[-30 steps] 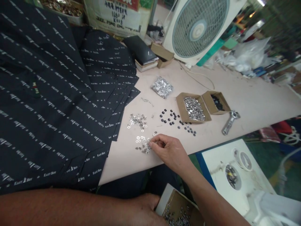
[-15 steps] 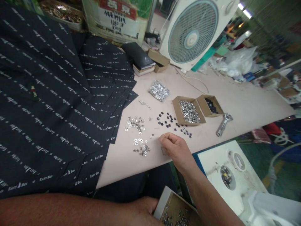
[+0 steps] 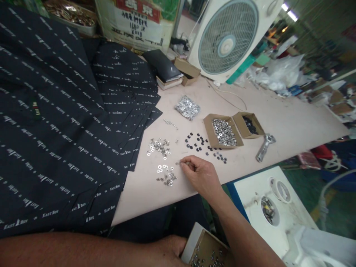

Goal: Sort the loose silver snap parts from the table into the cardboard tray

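Note:
My right hand (image 3: 200,173) is over the table, its thumb and fingertips pressed together at a small metal snap piece (image 3: 177,163). Whatever lies between those fingertips is too small to make out. To their left are loose piles of silver snap pieces (image 3: 160,146), with more snap parts (image 3: 169,179) lower down. Black-capped snap pieces (image 3: 197,149) are scattered beyond the hand. At the bottom, my left hand (image 3: 174,249) grips the edge of a cardboard box (image 3: 191,243) with small metal pieces inside; its fingers are partly hidden.
Dark printed fabric (image 3: 69,129) covers the left side. Behind the loose pieces are a bag of silver parts (image 3: 187,107), a box of silver snaps (image 3: 209,129), a box of black pieces (image 3: 241,126), a metal tool (image 3: 264,148) and a fan (image 3: 194,48). A white machine (image 3: 289,178) stands at right.
My right hand has moved left, from the table edge side to the loose snap pieces, covering one of them. My left hand stays at the box.

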Available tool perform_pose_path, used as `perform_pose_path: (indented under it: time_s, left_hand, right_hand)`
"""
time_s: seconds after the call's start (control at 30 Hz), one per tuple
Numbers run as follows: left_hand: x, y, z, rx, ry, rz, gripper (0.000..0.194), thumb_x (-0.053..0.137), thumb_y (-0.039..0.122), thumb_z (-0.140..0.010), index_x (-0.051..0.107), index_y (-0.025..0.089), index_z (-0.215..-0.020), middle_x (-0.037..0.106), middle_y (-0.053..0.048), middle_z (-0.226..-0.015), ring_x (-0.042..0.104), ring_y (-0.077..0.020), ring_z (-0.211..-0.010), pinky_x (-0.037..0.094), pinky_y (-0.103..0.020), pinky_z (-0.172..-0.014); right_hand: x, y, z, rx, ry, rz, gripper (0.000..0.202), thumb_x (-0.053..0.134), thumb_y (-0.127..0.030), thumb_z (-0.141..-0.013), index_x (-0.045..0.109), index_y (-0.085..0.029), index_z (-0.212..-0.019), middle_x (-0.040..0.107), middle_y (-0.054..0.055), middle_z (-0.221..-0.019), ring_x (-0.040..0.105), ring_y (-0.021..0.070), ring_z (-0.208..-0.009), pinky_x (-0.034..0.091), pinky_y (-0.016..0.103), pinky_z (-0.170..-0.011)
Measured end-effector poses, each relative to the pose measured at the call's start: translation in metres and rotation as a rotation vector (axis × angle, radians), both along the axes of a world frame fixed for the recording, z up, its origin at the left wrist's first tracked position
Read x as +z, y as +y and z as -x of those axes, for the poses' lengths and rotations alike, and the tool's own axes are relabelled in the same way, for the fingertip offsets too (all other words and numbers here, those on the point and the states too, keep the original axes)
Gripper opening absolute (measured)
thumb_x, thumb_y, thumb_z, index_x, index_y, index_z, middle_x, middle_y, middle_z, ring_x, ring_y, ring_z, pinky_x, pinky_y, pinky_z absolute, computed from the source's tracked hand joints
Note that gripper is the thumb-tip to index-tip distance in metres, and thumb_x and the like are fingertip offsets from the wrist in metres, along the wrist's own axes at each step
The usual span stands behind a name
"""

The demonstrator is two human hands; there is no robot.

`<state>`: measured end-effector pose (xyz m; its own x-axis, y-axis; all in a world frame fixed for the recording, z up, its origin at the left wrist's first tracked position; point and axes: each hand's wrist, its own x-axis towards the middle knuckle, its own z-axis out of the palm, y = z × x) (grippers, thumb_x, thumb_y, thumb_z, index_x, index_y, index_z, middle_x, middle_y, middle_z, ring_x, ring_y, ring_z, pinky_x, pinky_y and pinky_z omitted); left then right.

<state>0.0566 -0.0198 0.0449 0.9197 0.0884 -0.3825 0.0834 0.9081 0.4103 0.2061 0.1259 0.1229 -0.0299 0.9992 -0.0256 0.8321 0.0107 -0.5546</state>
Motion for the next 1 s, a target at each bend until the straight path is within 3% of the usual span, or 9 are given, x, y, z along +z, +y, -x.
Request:
perform_pose_path:
  time_s: [0.17, 0.4, 0.53, 0.7, 1.0]
  left_hand:
    - [0.003, 0.001, 0.000, 0.003, -0.017, -0.011, 0.085, 0.094, 0.060, -0.048, 0.076, 0.020, -0.121, 0.073, -0.009, -0.123, 0.063, -0.0387, -0.123, 0.039, -0.055, -0.116]
    - [0.009, 0.005, 0.004, -0.019, -0.100, 0.000, 0.079, 0.093, 0.059, -0.049, 0.077, 0.018, -0.114, 0.074, -0.009, -0.108, 0.066, -0.0334, -0.108, 0.044, -0.051, -0.109]
    - [0.014, 0.010, 0.006, 0.022, -0.152, 0.000, 0.070, 0.093, 0.058, -0.051, 0.078, 0.017, -0.106, 0.072, -0.005, -0.098, 0.063, -0.0233, -0.096, 0.047, -0.038, -0.100]
    - [0.018, 0.010, 0.007, 0.010, -0.103, 0.015, 0.064, 0.094, 0.056, -0.046, 0.078, 0.017, -0.095, 0.068, -0.002, -0.089, 0.058, -0.0178, -0.085, 0.047, -0.033, -0.094]
    - [0.011, 0.004, 0.006, 0.009, -0.070, 0.025, 0.056, 0.094, 0.052, -0.047, 0.076, 0.018, -0.087, 0.069, -0.001, -0.084, 0.063, -0.0220, -0.087, 0.051, -0.039, -0.097]
  right_hand:
    - [0.008, -0.013, 0.001, -0.002, 0.006, 0.035, 0.009, 0.064, -0.027, -0.087, 0.072, -0.024, -0.090, 0.052, -0.005, -0.059, 0.048, 0.0127, -0.055, 0.036, 0.029, -0.059]
    - [0.017, -0.027, 0.010, 0.004, 0.164, 0.131, 0.014, 0.064, -0.030, -0.090, 0.075, -0.022, -0.087, 0.048, -0.005, -0.057, 0.045, 0.0113, -0.053, 0.035, 0.027, -0.055]
    - [0.015, -0.028, 0.017, 0.014, 0.156, 0.167, 0.014, 0.065, -0.030, -0.089, 0.076, -0.022, -0.086, 0.050, -0.005, -0.056, 0.046, 0.0112, -0.053, 0.036, 0.027, -0.055]
    - [0.011, -0.027, 0.020, 0.022, 0.125, 0.151, 0.015, 0.067, -0.033, -0.087, 0.078, -0.025, -0.094, 0.053, -0.005, -0.058, 0.049, 0.0124, -0.055, 0.038, 0.028, -0.058]
    - [0.005, -0.024, 0.027, 0.023, 0.076, 0.121, 0.012, 0.068, -0.034, -0.088, 0.077, -0.025, -0.089, 0.053, -0.005, -0.057, 0.050, 0.0124, -0.055, 0.035, 0.028, -0.057]
